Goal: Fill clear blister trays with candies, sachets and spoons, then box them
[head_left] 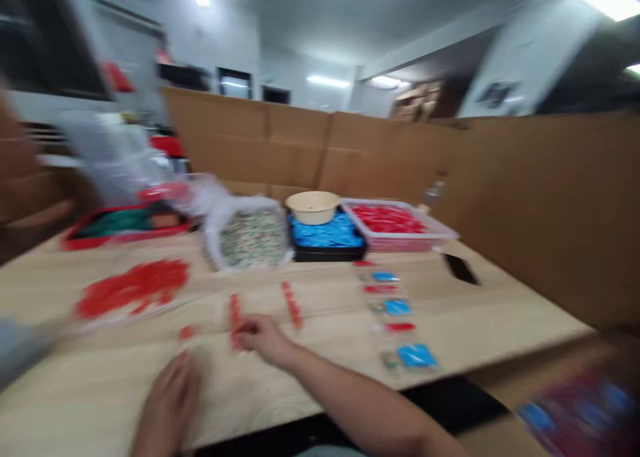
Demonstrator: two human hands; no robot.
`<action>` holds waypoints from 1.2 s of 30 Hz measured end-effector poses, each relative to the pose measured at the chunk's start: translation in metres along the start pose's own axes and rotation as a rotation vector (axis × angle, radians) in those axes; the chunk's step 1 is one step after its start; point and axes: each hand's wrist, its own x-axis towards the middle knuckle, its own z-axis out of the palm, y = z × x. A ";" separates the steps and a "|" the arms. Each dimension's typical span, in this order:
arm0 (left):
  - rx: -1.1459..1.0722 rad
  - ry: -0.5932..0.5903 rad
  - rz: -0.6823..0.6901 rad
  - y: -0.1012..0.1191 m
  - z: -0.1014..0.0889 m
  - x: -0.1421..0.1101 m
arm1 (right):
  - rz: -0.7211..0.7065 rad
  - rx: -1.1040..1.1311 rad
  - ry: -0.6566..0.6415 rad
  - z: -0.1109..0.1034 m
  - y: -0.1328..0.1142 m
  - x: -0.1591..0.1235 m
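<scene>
The picture is smeared by motion. My right hand (263, 337) has its fingers pinched together at a short row of small red pieces (235, 308) on the table; its fingertips seem to grip one of them. My left hand (170, 397) rests low on the tabletop, fingers pointing forward, just short of a small loose red piece (187, 332). Whether it grips anything is blurred. A second red row (292, 305) lies right of my right hand. Farther left spreads a pile of red pieces (135, 287).
Along the back stand a red tray (75, 243), a bag of pale pieces (214, 243), a black tray (327, 254) of blue packets under a cream bowl (313, 207), and a bin (400, 243) of red packets. Packet sets (417, 355) and a phone (461, 269) lie right. A person's grey sleeve (20, 350) shows left.
</scene>
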 end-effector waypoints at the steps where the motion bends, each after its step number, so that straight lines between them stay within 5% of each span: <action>1: 0.079 0.041 -0.049 -0.015 -0.011 -0.008 | 0.019 0.013 -0.059 0.018 0.007 0.010; 4: 0.278 0.001 -0.222 -0.034 -0.029 -0.022 | 0.032 0.027 -0.163 0.048 0.026 0.034; 8: 0.368 -0.098 -0.411 -0.023 -0.031 -0.019 | -0.146 -0.279 -0.282 0.074 0.030 0.053; 14: 0.370 -0.127 -0.427 -0.019 -0.030 -0.015 | -0.369 -0.975 -0.438 0.123 0.020 0.078; 23: 0.277 -0.165 -0.472 -0.020 -0.033 -0.017 | -0.453 -1.115 -0.666 0.139 0.031 0.094; 26: 0.183 -0.128 -0.474 -0.041 -0.053 0.010 | -0.453 -1.121 -0.624 0.135 0.028 0.089; 30: 0.167 0.034 -0.556 -0.103 -0.077 0.084 | -0.347 -1.026 -0.533 0.125 0.019 0.081; 33: 0.142 -0.006 -0.567 -0.142 -0.070 0.129 | -0.321 -0.898 -0.494 0.115 0.012 0.078; 36: 0.080 -0.061 -0.581 -0.155 -0.051 0.142 | -0.329 -0.776 -0.455 0.105 0.009 0.084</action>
